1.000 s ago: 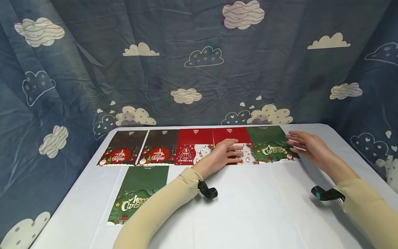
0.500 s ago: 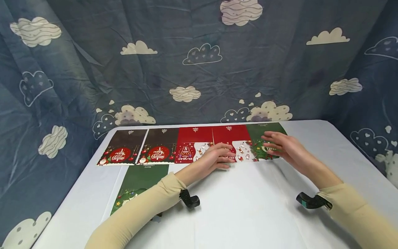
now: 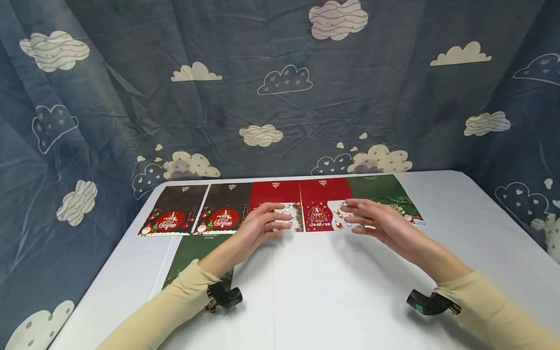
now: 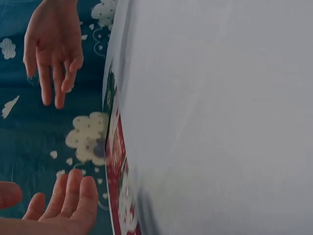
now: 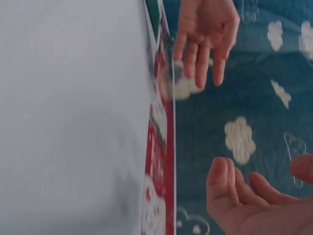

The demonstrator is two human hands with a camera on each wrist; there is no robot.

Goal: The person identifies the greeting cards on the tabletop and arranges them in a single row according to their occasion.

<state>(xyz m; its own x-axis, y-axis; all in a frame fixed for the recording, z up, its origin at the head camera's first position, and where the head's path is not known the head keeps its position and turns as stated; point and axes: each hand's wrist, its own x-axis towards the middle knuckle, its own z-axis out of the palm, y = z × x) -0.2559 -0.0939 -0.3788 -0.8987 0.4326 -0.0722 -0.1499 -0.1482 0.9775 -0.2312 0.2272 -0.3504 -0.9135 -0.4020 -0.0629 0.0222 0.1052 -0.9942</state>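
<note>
My left hand (image 3: 253,233) hovers over the lower part of the left red Christmas card (image 3: 275,190), fingers extended and slightly bent, holding nothing. Facing it, my right hand (image 3: 389,226) overlaps the right red card (image 3: 318,216) and the green card (image 3: 374,186) at the row's right end. It also holds nothing. Two dark brown cards (image 3: 181,194) (image 3: 227,194) complete the row on the left. A second green card (image 3: 199,250) lies below them, partly hidden by my left forearm. In the left wrist view both palms show, the left hand (image 4: 73,205) low and the right hand (image 4: 53,44) high.
The cards lie flat on a white-covered table (image 3: 315,296), their row close to its far edge. A dark blue curtain (image 3: 280,48) with printed clouds hangs behind and at both sides. Each wrist wears a black camera mount (image 3: 430,302).
Both hands have moved left: the left from the right red card to the left one, the right from the green card's right edge toward the right red card. The cards stay in place.
</note>
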